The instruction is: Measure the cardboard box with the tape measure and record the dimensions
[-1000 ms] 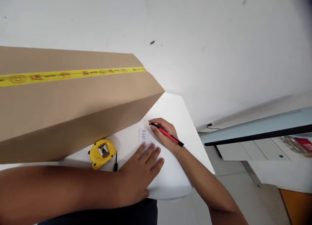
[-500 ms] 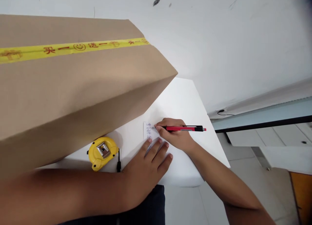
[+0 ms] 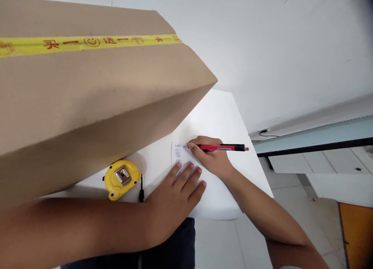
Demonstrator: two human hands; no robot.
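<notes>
A red pen point(image 3: 223, 147) was gripped in the fingers of the right hand point(image 3: 212, 160), its tip set on a small slip of paper point(image 3: 177, 155) with handwritten lines. The left hand point(image 3: 171, 203) was laid flat with fingers spread, fingertips on the slip's near edge, seemingly to steady it. A yellow tape measure point(image 3: 121, 179) sat left of those fingers on the white table point(image 3: 215, 117), beside a large cardboard box point(image 3: 87, 94).

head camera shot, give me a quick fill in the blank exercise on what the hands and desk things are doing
1. The right hand grips a ____ pen with its tip on the paper slip.
2. The left hand lies flat, its fingertips on the slip's ____ end.
3. The tape measure on the white table is ____ in colour.
4. The tape along the cardboard box is ____ with red print.

Missing words: red; near; yellow; yellow
</notes>
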